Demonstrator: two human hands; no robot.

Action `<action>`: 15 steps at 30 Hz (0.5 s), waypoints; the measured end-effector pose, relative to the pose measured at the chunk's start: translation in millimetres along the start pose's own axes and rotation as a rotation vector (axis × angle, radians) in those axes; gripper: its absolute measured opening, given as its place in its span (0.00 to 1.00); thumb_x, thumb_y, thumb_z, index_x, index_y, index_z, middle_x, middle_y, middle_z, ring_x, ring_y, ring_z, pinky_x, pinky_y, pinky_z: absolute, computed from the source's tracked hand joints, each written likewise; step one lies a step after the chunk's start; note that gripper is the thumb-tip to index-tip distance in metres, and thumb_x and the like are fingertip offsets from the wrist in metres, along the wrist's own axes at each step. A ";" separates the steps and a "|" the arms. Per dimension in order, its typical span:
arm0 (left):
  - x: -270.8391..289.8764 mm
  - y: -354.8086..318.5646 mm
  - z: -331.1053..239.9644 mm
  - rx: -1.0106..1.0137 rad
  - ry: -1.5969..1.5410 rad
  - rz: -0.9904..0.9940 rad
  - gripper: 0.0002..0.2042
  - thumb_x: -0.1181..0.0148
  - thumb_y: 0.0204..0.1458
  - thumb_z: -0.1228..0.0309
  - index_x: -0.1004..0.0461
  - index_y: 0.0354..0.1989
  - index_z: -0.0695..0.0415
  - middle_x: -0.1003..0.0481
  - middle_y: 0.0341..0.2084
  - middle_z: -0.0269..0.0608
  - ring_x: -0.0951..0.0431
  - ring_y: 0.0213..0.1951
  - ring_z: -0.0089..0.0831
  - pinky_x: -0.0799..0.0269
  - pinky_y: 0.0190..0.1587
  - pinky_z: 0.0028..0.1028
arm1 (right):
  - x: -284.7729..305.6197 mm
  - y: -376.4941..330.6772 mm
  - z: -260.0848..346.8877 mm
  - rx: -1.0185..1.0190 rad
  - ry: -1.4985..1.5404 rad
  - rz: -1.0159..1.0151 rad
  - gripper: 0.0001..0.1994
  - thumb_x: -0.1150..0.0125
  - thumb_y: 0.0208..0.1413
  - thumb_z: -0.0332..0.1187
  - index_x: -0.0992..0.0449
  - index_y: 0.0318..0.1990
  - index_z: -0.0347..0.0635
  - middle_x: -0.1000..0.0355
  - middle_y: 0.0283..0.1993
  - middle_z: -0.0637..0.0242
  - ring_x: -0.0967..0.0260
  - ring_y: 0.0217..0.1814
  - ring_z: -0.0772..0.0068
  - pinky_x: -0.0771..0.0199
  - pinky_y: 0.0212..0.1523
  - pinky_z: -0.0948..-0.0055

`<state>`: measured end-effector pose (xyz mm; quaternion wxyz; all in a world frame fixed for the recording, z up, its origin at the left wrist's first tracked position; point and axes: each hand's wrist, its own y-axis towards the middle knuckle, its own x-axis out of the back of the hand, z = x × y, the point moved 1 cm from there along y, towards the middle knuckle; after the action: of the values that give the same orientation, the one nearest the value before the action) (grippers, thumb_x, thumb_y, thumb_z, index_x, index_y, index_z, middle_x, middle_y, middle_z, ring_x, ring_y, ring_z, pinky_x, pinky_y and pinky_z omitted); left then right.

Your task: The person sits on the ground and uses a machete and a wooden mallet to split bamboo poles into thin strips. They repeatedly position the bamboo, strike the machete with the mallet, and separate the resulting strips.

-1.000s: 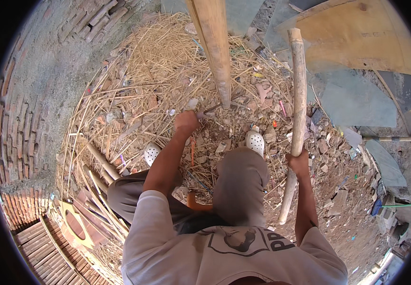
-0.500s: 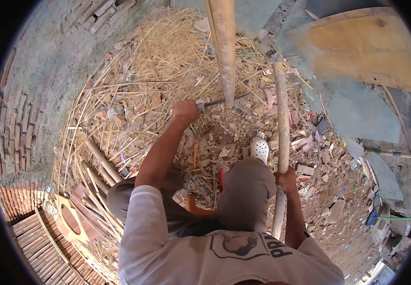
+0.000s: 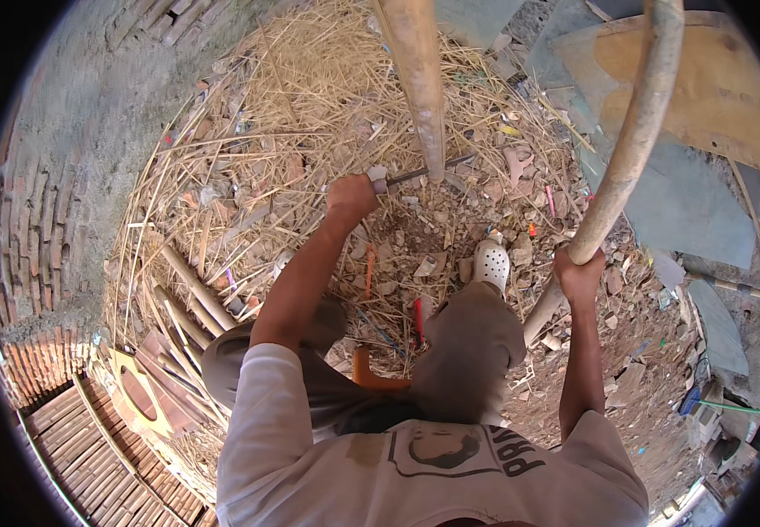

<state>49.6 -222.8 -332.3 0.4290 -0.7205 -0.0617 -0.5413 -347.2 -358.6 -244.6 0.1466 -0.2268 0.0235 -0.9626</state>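
Observation:
My left hand [image 3: 352, 198] is closed around the handle of a long knife [image 3: 408, 176]. Its blade points right, and the lower end of a thick upright bamboo post [image 3: 415, 83] hides part of it. Whether blade and post touch, I cannot tell. My right hand [image 3: 580, 274] grips a long pale wooden pole [image 3: 619, 180], which slants from beside my right knee up to the far right. A white perforated clog [image 3: 491, 265] is on my right foot, on the ground between the two hands.
Straw [image 3: 309, 75] and broken rubble cover the ground. Several cut bamboo pieces [image 3: 195, 285] lie at left, near a brick wall [image 3: 33, 233]. Grey sheets [image 3: 683, 206] and a tan board [image 3: 705, 88] lean at right. An orange curved piece [image 3: 367, 373] is between my legs.
My right hand has moved up and right, swinging the pole from nearly upright to a steep slant, its far end now much higher. My left hand and the knife have shifted slightly right.

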 end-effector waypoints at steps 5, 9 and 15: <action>4.5 6.3 -14.4 -0.076 0.117 -0.150 0.22 0.43 0.56 0.50 0.20 0.40 0.60 0.19 0.37 0.49 0.17 0.42 0.43 0.22 0.45 0.39 | -64.5 -58.5 -228.8 -0.490 -0.578 0.373 0.27 0.30 0.41 0.41 0.24 0.42 0.23 0.22 0.35 0.44 0.22 0.40 0.53 0.23 0.42 0.61; 9.8 6.4 -10.4 -0.046 0.060 0.010 0.21 0.40 0.54 0.52 0.20 0.40 0.60 0.19 0.37 0.49 0.18 0.42 0.43 0.22 0.46 0.39 | -26.9 -18.5 -110.0 -0.534 -0.345 0.592 0.18 0.34 0.43 0.33 0.25 0.39 0.26 0.24 0.28 0.53 0.25 0.26 0.65 0.25 0.29 0.67; 2.8 1.4 -16.3 -0.027 0.109 -0.027 0.19 0.38 0.50 0.56 0.20 0.39 0.61 0.19 0.36 0.51 0.17 0.41 0.44 0.22 0.44 0.39 | 35.1 11.6 27.9 0.020 -0.031 0.013 0.07 0.37 0.41 0.27 0.27 0.28 0.32 0.30 0.20 0.65 0.31 0.19 0.75 0.32 0.21 0.73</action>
<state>39.7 -235.8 -330.0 0.4147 -0.6948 -0.0408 -0.5861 -361.6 -379.4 -205.8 0.1557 -0.2403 0.0129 -0.9581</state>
